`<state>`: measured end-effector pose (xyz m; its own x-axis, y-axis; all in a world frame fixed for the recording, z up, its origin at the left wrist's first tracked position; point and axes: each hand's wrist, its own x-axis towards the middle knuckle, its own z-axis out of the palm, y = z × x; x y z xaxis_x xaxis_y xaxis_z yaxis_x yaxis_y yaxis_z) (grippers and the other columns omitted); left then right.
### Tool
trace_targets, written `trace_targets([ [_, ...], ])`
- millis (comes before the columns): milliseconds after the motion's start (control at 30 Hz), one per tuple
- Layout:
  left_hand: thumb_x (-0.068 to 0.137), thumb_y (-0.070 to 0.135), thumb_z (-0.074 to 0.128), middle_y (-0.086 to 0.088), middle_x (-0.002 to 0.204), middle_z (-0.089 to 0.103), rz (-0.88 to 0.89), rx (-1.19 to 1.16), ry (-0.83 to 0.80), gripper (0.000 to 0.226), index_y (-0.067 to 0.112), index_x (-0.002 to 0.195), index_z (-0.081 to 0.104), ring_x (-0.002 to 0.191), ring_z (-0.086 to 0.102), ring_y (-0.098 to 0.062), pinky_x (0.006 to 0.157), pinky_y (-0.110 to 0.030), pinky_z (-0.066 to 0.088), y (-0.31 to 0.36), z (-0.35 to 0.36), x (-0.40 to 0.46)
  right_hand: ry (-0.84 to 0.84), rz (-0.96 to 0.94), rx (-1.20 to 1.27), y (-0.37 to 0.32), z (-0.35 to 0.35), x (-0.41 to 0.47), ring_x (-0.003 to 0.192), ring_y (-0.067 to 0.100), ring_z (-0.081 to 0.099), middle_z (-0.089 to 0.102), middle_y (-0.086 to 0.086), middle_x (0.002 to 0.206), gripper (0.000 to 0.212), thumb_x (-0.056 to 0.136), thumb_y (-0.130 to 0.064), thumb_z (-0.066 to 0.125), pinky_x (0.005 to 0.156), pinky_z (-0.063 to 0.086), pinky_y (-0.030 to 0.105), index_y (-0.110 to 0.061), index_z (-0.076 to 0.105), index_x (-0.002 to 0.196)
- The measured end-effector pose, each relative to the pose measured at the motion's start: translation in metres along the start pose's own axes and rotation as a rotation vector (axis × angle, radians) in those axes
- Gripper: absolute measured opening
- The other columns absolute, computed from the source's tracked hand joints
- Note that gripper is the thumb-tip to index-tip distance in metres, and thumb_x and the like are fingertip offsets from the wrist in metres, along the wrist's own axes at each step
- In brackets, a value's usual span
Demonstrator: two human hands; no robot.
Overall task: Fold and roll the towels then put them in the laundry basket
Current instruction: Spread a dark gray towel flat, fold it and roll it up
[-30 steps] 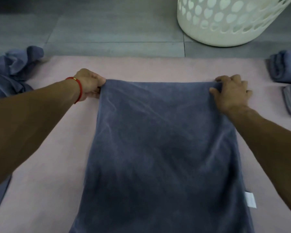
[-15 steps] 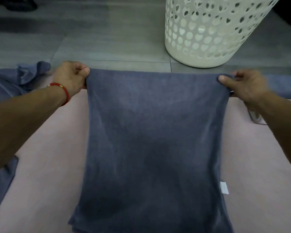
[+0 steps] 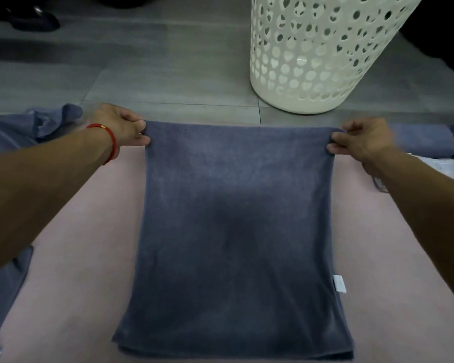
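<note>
A folded blue-grey towel [image 3: 233, 231] is stretched out in front of me over the pink mat [image 3: 76, 284]. My left hand [image 3: 121, 127], with a red band at the wrist, pinches its far left corner. My right hand [image 3: 364, 138] pinches the far right corner. The far edge is pulled taut between them and raised a little; the near end lies on the mat. A white tag shows on the towel's right edge. The white laundry basket [image 3: 312, 61], pierced with heart-shaped holes, stands on the grey floor beyond the mat, to the right.
A rolled blue towel [image 3: 419, 142] lies on the mat behind my right hand. Loose blue towels [image 3: 24, 129] are heaped at the left, one running down the left edge. A dark shoe [image 3: 34, 19] is on the floor at the far left.
Both hands have lifted the towel's far edge off the mat and drawn it toward me. The view has tilted up, so more of the basket shows.
</note>
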<state>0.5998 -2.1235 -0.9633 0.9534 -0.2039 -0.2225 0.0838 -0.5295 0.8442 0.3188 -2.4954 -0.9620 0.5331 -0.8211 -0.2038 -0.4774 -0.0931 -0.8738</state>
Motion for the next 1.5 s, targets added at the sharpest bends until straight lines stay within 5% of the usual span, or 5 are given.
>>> trace_targets([
  [400,0.074,0.009,0.077,-0.015,0.125,0.066,-0.097,0.235,0.031,0.051,0.013,0.124,0.066,0.11,0.066,-0.03,0.1,-0.037,0.053,-0.038,0.056,0.045,-0.046,-0.006,-0.372,0.059,0.053,0.046,0.126,0.033,0.056,0.059,0.015,0.137,0.051,0.091,-0.023,0.069,0.111,0.045,0.044,-0.013,0.056,0.139],
  [700,0.098,0.047,0.031,-0.009,0.166,0.02,0.548,1.0,-0.161,0.062,0.026,0.157,0.031,0.151,0.017,-0.041,0.113,-0.068,0.02,-0.172,0.066,-0.172,-0.336,-0.633,-1.006,0.144,0.074,-0.132,0.156,0.024,0.009,0.016,0.001,0.169,0.064,0.103,-0.053,0.018,0.122,0.016,0.06,-0.026,0.025,0.16],
  [867,0.101,0.044,0.025,-0.01,0.166,0.016,0.544,0.911,-0.246,0.063,0.016,0.158,0.027,0.151,0.018,-0.037,0.118,-0.057,0.024,-0.223,0.02,-0.245,-0.265,-0.324,-1.063,0.204,0.006,-0.2,0.155,0.015,-0.013,-0.012,-0.009,0.169,0.066,0.1,-0.06,0.002,0.126,0.002,0.049,-0.035,-0.01,0.16],
  [1067,0.1,0.032,0.036,-0.008,0.131,0.057,0.382,0.584,-0.221,0.048,0.011,0.14,0.052,0.114,0.052,-0.026,0.101,-0.027,0.034,-0.232,-0.026,-0.282,0.057,-0.247,-0.837,0.212,-0.014,-0.274,0.115,0.028,0.053,0.059,0.007,0.13,0.047,0.101,-0.045,0.031,0.097,0.043,0.047,-0.02,0.06,0.129],
  [1500,0.083,0.008,0.076,-0.008,0.086,0.072,0.051,0.536,-0.183,0.026,0.025,0.074,0.058,0.084,0.068,-0.032,0.08,-0.035,0.049,-0.211,-0.023,-0.273,0.125,-0.037,-0.543,0.22,0.002,-0.299,0.084,0.023,0.058,0.065,0.007,0.097,0.01,0.096,-0.022,0.065,0.076,0.05,0.037,-0.012,0.064,0.097],
])
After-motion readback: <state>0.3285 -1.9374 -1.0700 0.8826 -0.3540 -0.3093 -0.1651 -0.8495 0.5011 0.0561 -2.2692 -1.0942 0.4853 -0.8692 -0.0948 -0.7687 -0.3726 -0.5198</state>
